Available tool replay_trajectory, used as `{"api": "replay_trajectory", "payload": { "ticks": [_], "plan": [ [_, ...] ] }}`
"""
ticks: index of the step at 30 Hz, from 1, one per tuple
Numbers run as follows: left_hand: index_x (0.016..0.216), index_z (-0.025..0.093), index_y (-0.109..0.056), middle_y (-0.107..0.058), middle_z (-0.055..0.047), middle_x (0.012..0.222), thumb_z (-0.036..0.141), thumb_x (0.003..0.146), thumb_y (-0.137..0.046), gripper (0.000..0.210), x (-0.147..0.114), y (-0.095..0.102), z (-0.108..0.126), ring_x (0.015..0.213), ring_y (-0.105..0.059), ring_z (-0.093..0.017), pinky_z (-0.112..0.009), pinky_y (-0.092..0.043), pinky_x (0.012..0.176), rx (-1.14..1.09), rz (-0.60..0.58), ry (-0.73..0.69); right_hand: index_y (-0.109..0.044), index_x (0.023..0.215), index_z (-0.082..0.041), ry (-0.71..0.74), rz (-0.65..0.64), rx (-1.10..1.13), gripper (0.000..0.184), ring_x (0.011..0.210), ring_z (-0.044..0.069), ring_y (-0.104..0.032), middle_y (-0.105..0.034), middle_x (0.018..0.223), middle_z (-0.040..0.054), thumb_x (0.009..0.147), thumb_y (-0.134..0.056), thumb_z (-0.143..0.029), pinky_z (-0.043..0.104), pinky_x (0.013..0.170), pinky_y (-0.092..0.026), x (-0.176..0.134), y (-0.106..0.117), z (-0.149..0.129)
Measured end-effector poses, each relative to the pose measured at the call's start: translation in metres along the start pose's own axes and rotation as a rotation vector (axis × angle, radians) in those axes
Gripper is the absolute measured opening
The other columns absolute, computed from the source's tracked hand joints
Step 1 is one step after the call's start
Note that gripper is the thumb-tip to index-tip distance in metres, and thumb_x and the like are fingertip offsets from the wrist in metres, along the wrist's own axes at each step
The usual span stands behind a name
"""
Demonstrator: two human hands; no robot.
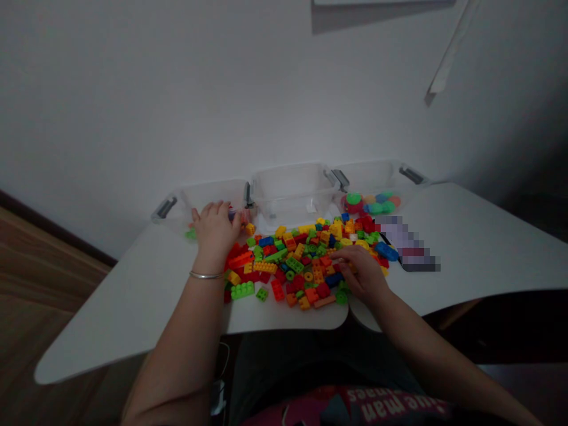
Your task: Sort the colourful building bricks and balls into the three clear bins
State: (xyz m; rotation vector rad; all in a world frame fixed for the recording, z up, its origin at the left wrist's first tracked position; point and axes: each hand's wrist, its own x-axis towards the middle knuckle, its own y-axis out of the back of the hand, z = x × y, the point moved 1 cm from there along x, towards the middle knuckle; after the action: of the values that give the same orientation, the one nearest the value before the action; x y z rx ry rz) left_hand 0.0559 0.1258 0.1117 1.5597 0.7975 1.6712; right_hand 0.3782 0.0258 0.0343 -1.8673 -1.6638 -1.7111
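A heap of toy building bricks [295, 265] in red, orange, yellow, green and blue covers the middle of the table. My left hand [216, 229], wearing a bangle, is over the front of the left clear plastic bin [208, 192], its fingers spread; I see nothing held in it. Small coloured pieces show through that bin's wall, partly hidden by the hand. At the right side of the heap, my right hand [366, 277] reaches in with finger and thumb apart, close above orange and blue bricks. Whether its fingertips touch a brick is unclear.
Behind the heap stands a middle clear bin [290, 207]. The right clear bin [370, 174] contains colourful rounded pieces [379, 204]. A phone-like device [408, 245], pixelated, lies right of the bricks. The white table [479, 236] meets the wall behind and has a curved front edge.
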Motion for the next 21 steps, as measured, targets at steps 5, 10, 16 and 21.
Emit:
{"api": "replay_trajectory", "payload": {
  "ticks": [5,10,16,21],
  "plan": [
    [0.137,0.016,-0.052,-0.050,-0.016,0.147,0.035,0.091,-0.042,0.050,-0.009,0.023,0.016,0.137,-0.040,-0.036,-0.063,-0.019,0.114,-0.067,0.017,-0.040,-0.063,0.102,-0.024,0.002,-0.012,0.007,0.018,0.086,0.022,-0.065,-0.071,0.093,0.0053,0.093,-0.048,-0.018,0.040,0.077,-0.053,0.000,0.000,0.000],
    [0.109,0.019,-0.070,-0.070,-0.013,0.110,0.034,0.090,-0.050,0.031,-0.041,0.041,0.044,0.107,-0.059,-0.032,-0.050,-0.041,0.098,-0.109,-0.030,-0.233,-0.062,0.102,-0.024,-0.001,-0.008,0.015,0.018,0.087,0.023,-0.064,-0.070,0.092,0.0051,0.092,-0.049,-0.017,0.040,0.078,-0.053,-0.002,-0.001,0.002],
    [0.104,0.021,-0.071,-0.071,-0.009,0.103,0.032,0.090,-0.056,0.023,-0.088,0.028,0.068,0.098,-0.061,-0.029,-0.046,-0.045,0.091,-0.072,-0.208,-0.315,-0.061,0.102,-0.024,0.015,-0.011,0.006,0.017,0.087,0.022,-0.064,-0.070,0.092,0.0049,0.091,-0.051,-0.015,0.039,0.078,-0.053,-0.002,0.001,0.004],
    [0.110,0.019,-0.070,-0.070,-0.009,0.107,0.028,0.089,-0.060,0.025,-0.101,0.017,0.071,0.101,-0.061,-0.030,-0.047,-0.046,0.092,-0.063,-0.264,-0.295,-0.061,0.101,-0.024,0.018,-0.024,0.003,0.017,0.087,0.022,-0.065,-0.070,0.091,0.0049,0.091,-0.050,-0.015,0.039,0.078,-0.053,-0.001,0.001,0.002]
  ]
}}
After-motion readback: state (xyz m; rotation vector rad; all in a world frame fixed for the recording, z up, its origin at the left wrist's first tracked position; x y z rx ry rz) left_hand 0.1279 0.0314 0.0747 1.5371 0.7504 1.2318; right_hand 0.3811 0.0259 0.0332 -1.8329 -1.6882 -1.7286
